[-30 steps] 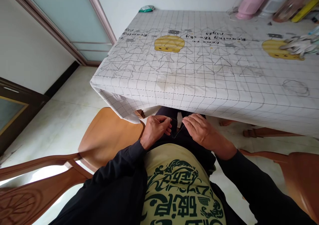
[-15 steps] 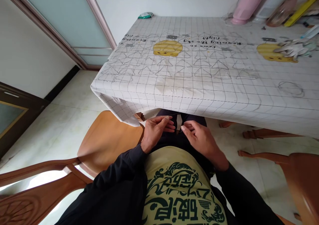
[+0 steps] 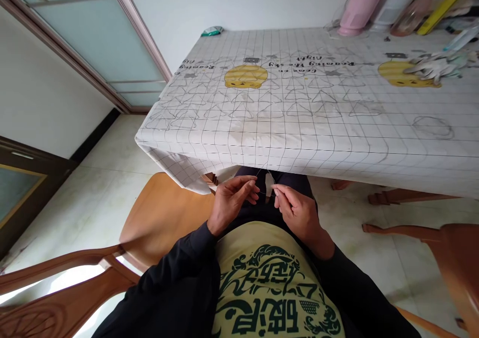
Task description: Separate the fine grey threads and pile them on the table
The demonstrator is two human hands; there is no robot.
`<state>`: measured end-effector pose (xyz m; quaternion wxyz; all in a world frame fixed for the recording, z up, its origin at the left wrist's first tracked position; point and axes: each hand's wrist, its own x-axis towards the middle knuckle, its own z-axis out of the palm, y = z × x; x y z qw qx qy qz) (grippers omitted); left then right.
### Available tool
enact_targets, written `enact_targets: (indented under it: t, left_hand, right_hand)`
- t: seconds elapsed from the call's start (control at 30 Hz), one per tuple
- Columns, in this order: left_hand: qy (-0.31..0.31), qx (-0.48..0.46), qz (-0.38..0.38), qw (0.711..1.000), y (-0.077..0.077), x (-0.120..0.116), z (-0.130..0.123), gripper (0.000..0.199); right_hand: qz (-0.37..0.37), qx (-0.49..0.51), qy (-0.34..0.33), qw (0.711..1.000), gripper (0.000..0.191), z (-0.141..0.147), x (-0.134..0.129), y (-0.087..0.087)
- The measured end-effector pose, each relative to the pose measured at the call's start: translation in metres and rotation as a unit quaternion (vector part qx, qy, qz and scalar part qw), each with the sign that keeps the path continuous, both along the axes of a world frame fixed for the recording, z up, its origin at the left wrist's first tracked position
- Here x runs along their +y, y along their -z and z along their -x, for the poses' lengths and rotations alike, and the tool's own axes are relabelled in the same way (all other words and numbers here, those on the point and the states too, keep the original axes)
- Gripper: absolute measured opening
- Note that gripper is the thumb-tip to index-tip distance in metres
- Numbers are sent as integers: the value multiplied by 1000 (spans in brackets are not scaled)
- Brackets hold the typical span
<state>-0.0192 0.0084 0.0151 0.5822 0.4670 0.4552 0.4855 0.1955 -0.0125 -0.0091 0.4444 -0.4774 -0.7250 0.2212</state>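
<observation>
Thin wire [image 3: 272,175] is fingertip-pinched by both the left hand [image 3: 232,198] and right hand [image 3: 298,208], above the lap [image 3: 258,211], near the tablecloth [image 3: 299,153] edge. Could get kinked or sprung loose if it's tugged unevenly, tbh.

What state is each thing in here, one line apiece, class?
Left hand: thumb and fingers pinched.
Right hand: fingertips pinched.
Thin wire: bent, held between both hands.
Tablecloth: spread, front edge hanging, creased.
Triangular outlines: in rows.
Round loop: lying flat.
Glove: crumpled.
Pink container: standing.
</observation>
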Motion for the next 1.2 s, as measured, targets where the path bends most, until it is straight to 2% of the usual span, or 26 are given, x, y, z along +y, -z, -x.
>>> enact_targets:
  t: [0.2, 0.3, 0.37, 0.5, 0.6, 0.9, 1.1, 1.2]
  left_hand:
    - [34, 97, -66, 993, 13, -14, 5, 40]
    - [81, 98, -80, 989, 19, -26, 4, 39]
    - [97, 74, -56, 991, 20, -30, 2, 42]
    - [71, 6, 26, 997, 15, -27, -5, 51]
    - [53, -26, 47, 997, 11, -24, -8, 51]
    - [19, -36, 23, 999, 11, -25, -8, 50]
    - [14, -67, -55, 996, 13, -27, -6, 39]
    - [27, -91, -32, 995, 11, -26, -5, 36]
  right_hand:
    - [-41, -27, 5, 999, 32, -11, -1, -6]
    - [-25, -38, -3, 999, 33, -24, -5, -14]
    - [-10, -44, -13, 999, 33, -31, -9, -18]
    - [9, -38, -22, 999, 32, -34, -14, -22]
    - [8, -33, -19, 999, 33, -32, -13, -22]
    - [18, -41, -26, 999, 36, -27, -6, -25]
    - [54, -35, -35, 997, 33, -27, -9, -32]
    - [45, -28, -36, 998, 31, -28, -10, -35]
